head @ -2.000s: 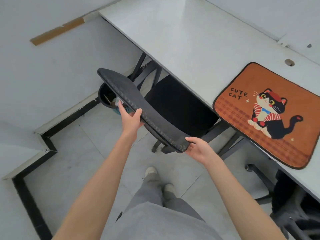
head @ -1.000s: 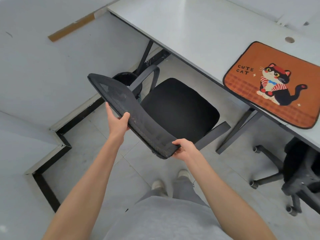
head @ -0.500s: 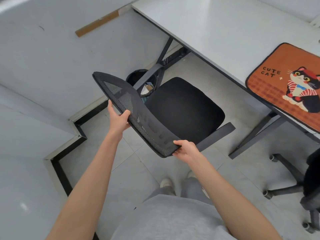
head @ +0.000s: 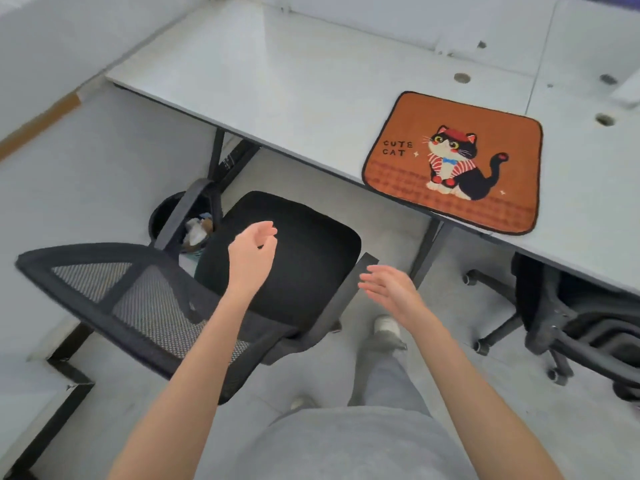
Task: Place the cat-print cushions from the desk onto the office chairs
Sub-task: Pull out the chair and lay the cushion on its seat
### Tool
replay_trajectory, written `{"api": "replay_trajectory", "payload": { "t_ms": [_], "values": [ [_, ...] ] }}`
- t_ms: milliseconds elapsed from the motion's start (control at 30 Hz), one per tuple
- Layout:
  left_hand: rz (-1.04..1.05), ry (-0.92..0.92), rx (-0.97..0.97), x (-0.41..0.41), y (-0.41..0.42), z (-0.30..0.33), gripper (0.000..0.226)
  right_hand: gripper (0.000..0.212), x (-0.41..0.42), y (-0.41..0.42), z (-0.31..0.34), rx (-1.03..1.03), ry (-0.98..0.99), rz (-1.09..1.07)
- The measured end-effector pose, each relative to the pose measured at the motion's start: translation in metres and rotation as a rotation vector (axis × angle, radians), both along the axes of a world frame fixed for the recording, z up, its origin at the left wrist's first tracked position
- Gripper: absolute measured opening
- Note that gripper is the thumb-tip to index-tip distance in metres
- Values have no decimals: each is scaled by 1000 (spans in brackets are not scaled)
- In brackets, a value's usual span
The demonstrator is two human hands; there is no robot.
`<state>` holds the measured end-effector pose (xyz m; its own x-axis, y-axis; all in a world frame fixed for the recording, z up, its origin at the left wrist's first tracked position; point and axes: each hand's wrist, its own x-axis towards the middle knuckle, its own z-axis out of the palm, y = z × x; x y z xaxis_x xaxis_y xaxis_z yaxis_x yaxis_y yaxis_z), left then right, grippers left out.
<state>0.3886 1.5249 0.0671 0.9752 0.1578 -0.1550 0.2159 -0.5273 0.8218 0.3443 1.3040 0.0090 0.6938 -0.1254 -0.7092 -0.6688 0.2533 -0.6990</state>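
An orange cat-print cushion lies flat on the white desk, its near edge overhanging the desk's front edge. A black office chair stands pulled out in front of the desk, its seat bare and its mesh backrest towards me. My left hand hovers open above the seat. My right hand is open too, held over the chair's right armrest. Neither hand touches anything. The cushion is to the right of and beyond both hands.
A black waste bin with rubbish stands under the desk left of the chair. A second black chair is tucked under the desk at the right, its wheeled legs sticking out. Desk legs stand between the two chairs. My feet are just behind the chair.
Both hands have let go of the chair's backrest and moved forward over the seat. The chair now stands clear of the desk, and the view has swung right towards the cushion.
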Motion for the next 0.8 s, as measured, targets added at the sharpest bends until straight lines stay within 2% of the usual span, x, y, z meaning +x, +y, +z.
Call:
{"api": "replay_trajectory", "payload": {
  "t_ms": [267, 433, 533, 633, 733, 800],
  "values": [
    [-114, 124, 1, 127, -149, -33, 32, 26, 102, -194, -6, -265, -76, -131],
    [-110, 228, 107, 204, -244, -50, 38, 37, 172, -300, -14, -742, 25, 7],
    [-108, 217, 176, 234, -277, -60, 39, 48, 200, -336, -23, -915, 98, 85],
    [-90, 235, 174, 258, -287, -74, 39, 56, 215, -353, -34, -915, 162, 107],
    [-96, 285, 212, 273, -290, -88, 36, 60, 223, -360, -39, -928, 197, 40],
    [-58, 302, 285, 280, -293, -95, 43, 62, 225, -365, -41, -926, 209, -19]
  ]
}}
